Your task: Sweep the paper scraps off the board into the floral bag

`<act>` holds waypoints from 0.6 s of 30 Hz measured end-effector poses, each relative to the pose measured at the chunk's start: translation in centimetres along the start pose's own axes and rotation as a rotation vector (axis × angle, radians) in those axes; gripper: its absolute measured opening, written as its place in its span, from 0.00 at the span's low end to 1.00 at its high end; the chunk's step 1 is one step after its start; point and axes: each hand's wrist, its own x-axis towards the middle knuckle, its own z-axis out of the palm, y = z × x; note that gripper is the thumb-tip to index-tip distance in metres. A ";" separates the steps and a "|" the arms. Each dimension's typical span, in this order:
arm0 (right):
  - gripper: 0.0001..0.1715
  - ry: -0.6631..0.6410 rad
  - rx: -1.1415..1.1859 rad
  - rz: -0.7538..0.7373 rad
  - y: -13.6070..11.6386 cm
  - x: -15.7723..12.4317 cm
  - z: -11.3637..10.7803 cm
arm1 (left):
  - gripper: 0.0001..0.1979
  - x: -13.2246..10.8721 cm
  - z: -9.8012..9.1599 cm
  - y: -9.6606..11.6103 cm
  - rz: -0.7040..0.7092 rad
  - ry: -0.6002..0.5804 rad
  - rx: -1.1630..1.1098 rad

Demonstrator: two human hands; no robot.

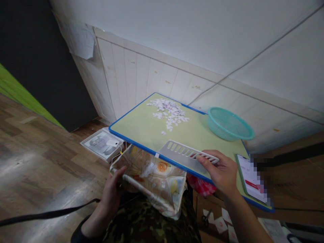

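My right hand [222, 172] is closed on the slotted upper edge of a flat grey-white scraper [174, 153]. Its blade rests at the front blue edge of the green table [134, 126]. A small white scrap [157, 155] lies on that edge beside the blade. My left hand [113, 185] grips the rim of an open, fruit-printed cloth bag [162, 184] just below the table edge, thumb over the rim. Inside the bag are some white paper bits [148, 169]. A heap of small white paper pieces [168, 109] is spread over the back of the table.
A turquoise plastic basin [229, 125] stands at the table's right rear. Near the right edge lies a phone or tablet [249, 179]. A white box [103, 143] sits left of the table. Scissors [206, 218] and cards [220, 224] lie below right. A white wall [152, 72] is behind.
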 end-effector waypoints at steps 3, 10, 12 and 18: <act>0.10 0.067 -0.008 0.023 0.1 0.4 0.3 | 0.18 0.0 0.0 0.0 -0.003 -0.013 0.011; 0.16 0.136 0.009 0.073 2.3 3.5 3.2 | 0.23 0.6 -0.3 -0.5 -0.015 -0.034 0.024; 0.16 0.097 0.023 0.068 2.5 3.7 3.3 | 0.23 0.6 -0.4 -0.5 -0.009 -0.037 0.028; 0.10 0.002 0.046 0.005 1.1 2.4 1.4 | 0.21 -0.1 0.0 0.1 0.011 -0.027 0.012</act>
